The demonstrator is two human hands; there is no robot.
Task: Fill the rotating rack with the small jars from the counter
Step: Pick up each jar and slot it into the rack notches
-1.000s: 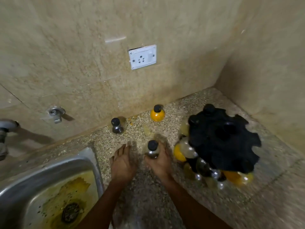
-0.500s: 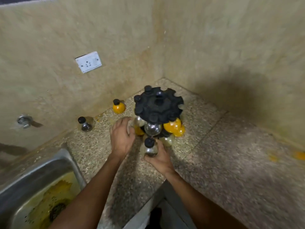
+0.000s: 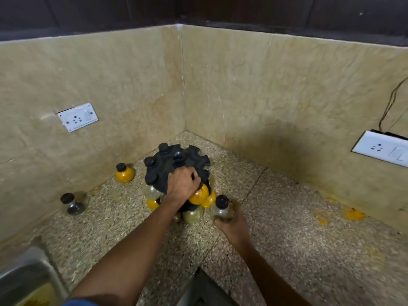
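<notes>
While the left hand [image 3: 183, 184] grips the black rack's [image 3: 174, 166] rim, the right hand [image 3: 231, 224] clasps a clear jar [image 3: 223, 209] beside it

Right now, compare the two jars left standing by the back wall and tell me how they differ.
The orange jar is full of bright orange powder; the clear jar looks mostly empty, with something dark at its bottom. The orange jar stands nearer the rack; the clear jar stands farther left, toward the sink. Both are upright, round-bodied, black-capped, and not held by either hand.
</notes>
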